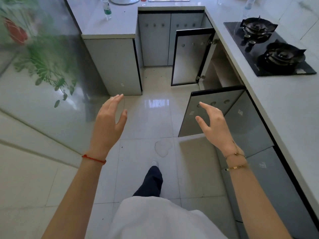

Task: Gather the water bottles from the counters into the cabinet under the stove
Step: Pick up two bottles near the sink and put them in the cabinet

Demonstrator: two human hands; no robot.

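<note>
Clear plastic bottles stand upright on the pale counters well ahead of both hands: one with a green label [107, 10] on the left counter [114, 26], another [248, 6] on the right counter beyond the stove [269, 49]. The left hand [107, 121] and right hand [213, 123] hover over the floor, fingers spread and loose, holding nothing. Judging by position, the green-labelled bottle lies forward of the left hand, the other forward-right of the right hand, and the cabinet under the stove [214, 69] already stands open between them.
</note>
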